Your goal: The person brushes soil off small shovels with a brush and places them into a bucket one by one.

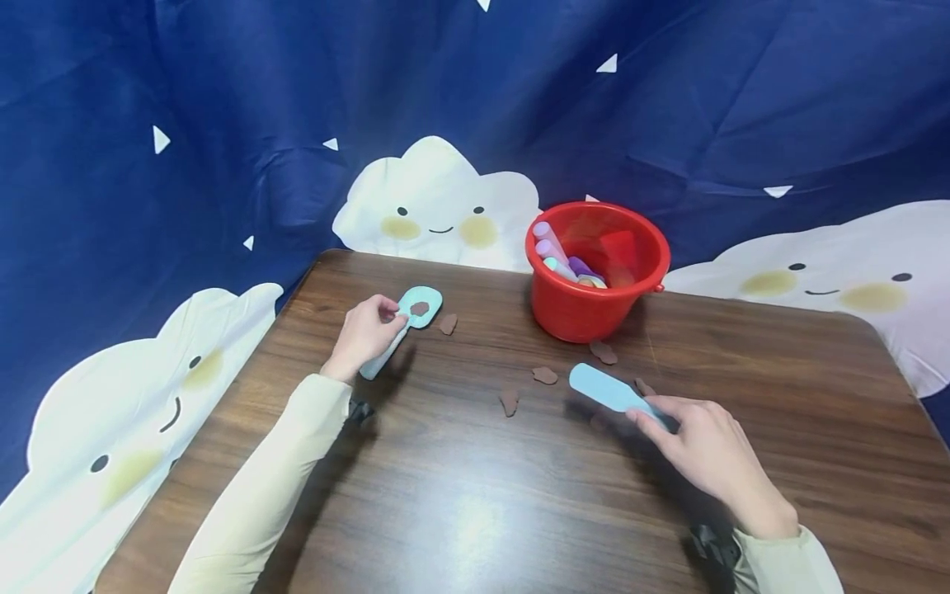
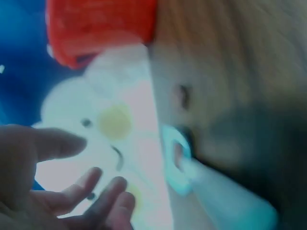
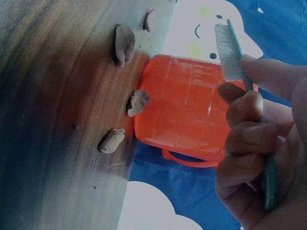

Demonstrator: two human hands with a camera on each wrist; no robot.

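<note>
My right hand (image 1: 712, 445) grips the handle of a light-blue brush (image 1: 603, 386), held over the table. White bristles show on the brush (image 3: 230, 50) in the right wrist view. My left hand (image 1: 369, 334) is beside a light-blue tool (image 1: 386, 351) with a long handle and a flat rounded head, a brown patch in its middle. In the blurred left wrist view the left fingers (image 2: 91, 199) are loosely bent, apart from the tool. Thin brown pieces lie about: one (image 1: 449, 323) by the tool's head, one (image 1: 545, 375) and another (image 1: 509, 402) left of the brush.
A red bucket (image 1: 567, 309) stands at the back of the wooden table (image 1: 416, 462), with pink, purple and other coloured items inside. Brown pieces (image 1: 604, 352) also lie by its base. A dark blue cloth (image 1: 245, 82) with white clouds hangs behind.
</note>
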